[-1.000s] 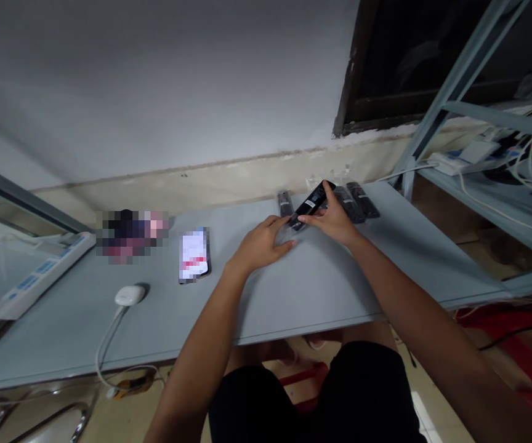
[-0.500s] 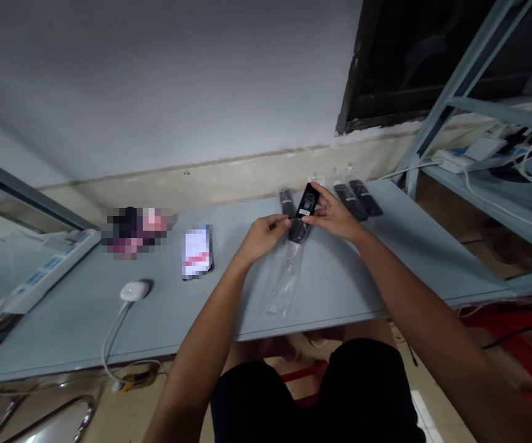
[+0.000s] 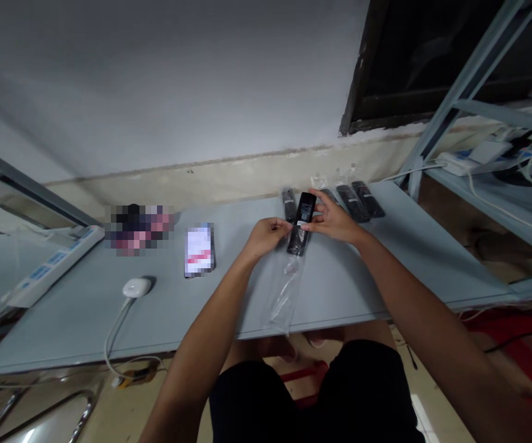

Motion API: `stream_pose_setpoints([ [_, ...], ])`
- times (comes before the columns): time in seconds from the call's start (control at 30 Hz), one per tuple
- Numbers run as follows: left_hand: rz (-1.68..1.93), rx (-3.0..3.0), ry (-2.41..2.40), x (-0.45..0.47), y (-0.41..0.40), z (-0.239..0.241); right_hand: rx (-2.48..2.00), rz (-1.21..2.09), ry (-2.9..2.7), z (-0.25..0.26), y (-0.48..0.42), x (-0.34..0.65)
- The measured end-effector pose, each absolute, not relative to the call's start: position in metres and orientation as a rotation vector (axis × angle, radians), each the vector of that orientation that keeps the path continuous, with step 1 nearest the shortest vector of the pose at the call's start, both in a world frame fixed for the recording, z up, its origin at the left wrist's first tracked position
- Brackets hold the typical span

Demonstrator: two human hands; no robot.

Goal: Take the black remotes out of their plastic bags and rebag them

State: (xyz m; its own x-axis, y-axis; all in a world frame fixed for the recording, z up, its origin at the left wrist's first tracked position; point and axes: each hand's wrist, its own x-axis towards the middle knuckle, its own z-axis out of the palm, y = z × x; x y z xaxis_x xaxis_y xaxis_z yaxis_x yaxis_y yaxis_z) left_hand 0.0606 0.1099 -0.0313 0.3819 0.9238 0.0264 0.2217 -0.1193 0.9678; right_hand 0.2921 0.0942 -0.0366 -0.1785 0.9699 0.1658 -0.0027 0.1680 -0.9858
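A black remote control [image 3: 307,208] lies tilted between my hands, its lower part inside a clear plastic bag [image 3: 286,298] and its upper part bare, with a small white label showing. My right hand [image 3: 333,220] grips the remote along its right side, thumb near the bag's mouth. On the other side, my left hand [image 3: 267,236] is closed in a pinch at the bag's opening. The bag's slack end trails over the table's front edge. Just behind the remote lies a bagged black remote [image 3: 288,200]. Several more bagged remotes [image 3: 353,204] lie beyond my right hand.
On the grey table [image 3: 340,289], a phone [image 3: 199,249] with a lit screen and a white charger-like piece [image 3: 137,287] with a cable lie to the left. A blurred-out item [image 3: 141,227] sits behind them. Power strips [image 3: 56,267] and metal shelf frames [image 3: 441,123] flank the table.
The remote has slid further down into the bag, toward me, and more of its black body shows through the plastic. Both hands have moved slightly lower with it.
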Motion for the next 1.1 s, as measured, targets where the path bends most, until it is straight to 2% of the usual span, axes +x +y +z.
stream_pose_setpoints([
  [0.2, 0.901, 1.604, 1.080, 0.071, 0.108, -0.039, -1.014, 1.228, -1.495, -0.036, 0.094, 0.292],
  [0.7, 1.018, 1.740, 1.126, 0.078, 0.106, -0.043, -1.041, 0.986, -1.891, -0.038, 0.094, 0.286],
  [1.1, 1.060, 1.733, 1.132, 0.080, 0.103, -0.043, -1.062, 1.063, -2.022, -0.034, 0.091, 0.287],
])
